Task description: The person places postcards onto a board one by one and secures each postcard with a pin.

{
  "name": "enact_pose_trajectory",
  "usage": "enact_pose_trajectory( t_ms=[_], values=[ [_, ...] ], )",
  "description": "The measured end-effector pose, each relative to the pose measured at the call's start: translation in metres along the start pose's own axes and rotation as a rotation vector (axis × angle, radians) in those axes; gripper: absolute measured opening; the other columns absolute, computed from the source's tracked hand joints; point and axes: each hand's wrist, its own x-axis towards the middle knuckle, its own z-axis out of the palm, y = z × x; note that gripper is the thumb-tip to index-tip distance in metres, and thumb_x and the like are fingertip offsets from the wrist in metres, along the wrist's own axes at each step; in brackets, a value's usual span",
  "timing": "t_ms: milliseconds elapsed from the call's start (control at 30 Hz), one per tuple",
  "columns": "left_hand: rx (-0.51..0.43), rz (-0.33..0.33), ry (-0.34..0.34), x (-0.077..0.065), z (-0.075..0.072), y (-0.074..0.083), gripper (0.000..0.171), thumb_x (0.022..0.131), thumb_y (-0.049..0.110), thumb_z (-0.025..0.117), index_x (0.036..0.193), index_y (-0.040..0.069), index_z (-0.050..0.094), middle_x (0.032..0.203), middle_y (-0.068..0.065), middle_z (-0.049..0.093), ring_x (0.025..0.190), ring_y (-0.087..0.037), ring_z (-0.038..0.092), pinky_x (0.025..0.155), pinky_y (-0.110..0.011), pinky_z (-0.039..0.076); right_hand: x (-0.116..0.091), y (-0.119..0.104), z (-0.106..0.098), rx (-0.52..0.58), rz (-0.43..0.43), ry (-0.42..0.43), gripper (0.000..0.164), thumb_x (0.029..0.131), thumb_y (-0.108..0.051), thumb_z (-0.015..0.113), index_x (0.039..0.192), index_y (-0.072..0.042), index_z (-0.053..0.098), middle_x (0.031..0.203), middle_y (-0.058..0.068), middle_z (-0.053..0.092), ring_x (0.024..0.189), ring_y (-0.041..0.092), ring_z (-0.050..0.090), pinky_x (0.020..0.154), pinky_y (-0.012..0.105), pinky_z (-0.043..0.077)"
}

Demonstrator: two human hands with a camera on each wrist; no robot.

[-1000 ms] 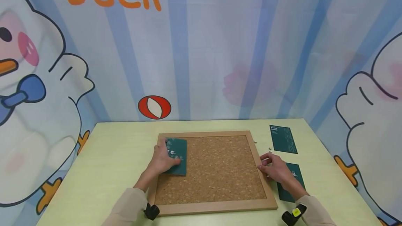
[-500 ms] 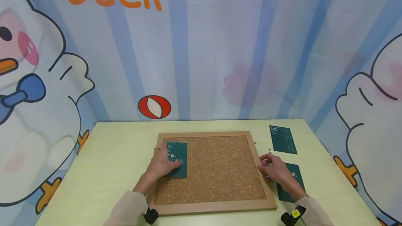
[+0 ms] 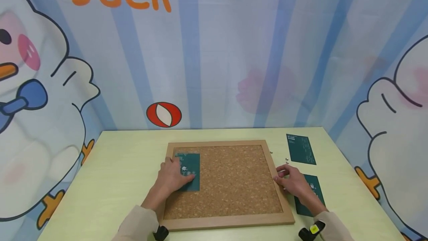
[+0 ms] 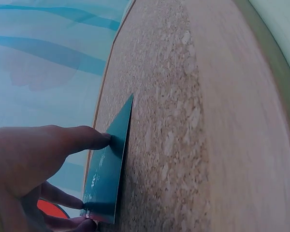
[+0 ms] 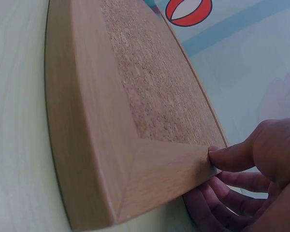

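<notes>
A wood-framed cork board [image 3: 234, 181] lies on the table. Near its left side, a dark green card [image 3: 194, 164] with white lettering is held by my left hand [image 3: 169, 177]. The thumb presses on the face of the card [image 4: 111, 179] in the left wrist view, while the fingers are at its left edge; the card lies close over the cork. My right hand [image 3: 293, 182] pinches the board's right frame edge. In the right wrist view the thumb of this right hand [image 5: 275, 159] rests on top of the wood, with the other fingers curled against the side.
To the right of the board lie two more green cards, one farther back [image 3: 301, 149] and one nearer [image 3: 302, 206], partly under the right forearm. Several tiny silvery pieces [image 3: 287, 160] sit between board and far card. A printed curtain [image 3: 220, 55] hangs behind the table [image 3: 117, 166].
The left hand has slid the green card slightly toward the near side and a touch to the right on the board. The right hand stays on the frame.
</notes>
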Motion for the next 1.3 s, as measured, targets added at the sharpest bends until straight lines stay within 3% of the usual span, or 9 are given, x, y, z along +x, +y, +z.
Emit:
enact_pose_trajectory(
  t_ms=[133,700,1033,1300],
  values=[
    [0.050,0.028,0.023,-0.0016,0.0014,-0.0010,0.088,0.083,0.050,0.085,0.134,-0.015,0.054,0.110,-0.026,0.052,0.100,-0.038,0.055,0.083,-0.055,0.055,-0.0013,0.0003,0.0007,-0.002,-0.006,0.008,0.036,0.100,-0.008,0.069,0.132,0.005,0.058,0.109,0.019,0.060,0.082,0.023,0.064,0.067,0.036,0.060],
    [0.222,0.030,0.030,-0.0062,0.0012,0.0002,0.085,0.084,0.061,0.079,0.133,-0.007,0.060,0.105,-0.020,0.051,0.095,-0.035,0.052,0.081,-0.055,0.050,-0.0018,-0.0007,0.0008,-0.001,-0.009,0.006,0.036,0.100,-0.008,0.068,0.132,0.006,0.058,0.109,0.019,0.060,0.081,0.022,0.064,0.066,0.036,0.059],
    [0.211,0.033,0.046,-0.0067,0.0013,-0.0034,0.088,0.082,0.063,0.078,0.138,-0.002,0.059,0.110,-0.022,0.050,0.103,-0.039,0.048,0.084,-0.059,0.048,-0.0021,-0.0008,0.0012,0.001,-0.017,0.012,0.036,0.100,-0.008,0.069,0.132,0.006,0.057,0.109,0.019,0.060,0.082,0.023,0.064,0.067,0.036,0.059],
    [0.110,-0.007,0.033,-0.0072,0.0025,-0.0080,0.090,0.082,0.061,0.079,0.146,0.002,0.053,0.121,-0.028,0.046,0.110,-0.045,0.047,0.088,-0.064,0.048,-0.0028,-0.0006,0.0021,-0.012,-0.026,0.021,0.036,0.100,-0.008,0.069,0.131,0.006,0.058,0.108,0.018,0.061,0.081,0.023,0.064,0.066,0.035,0.059]
  ],
)
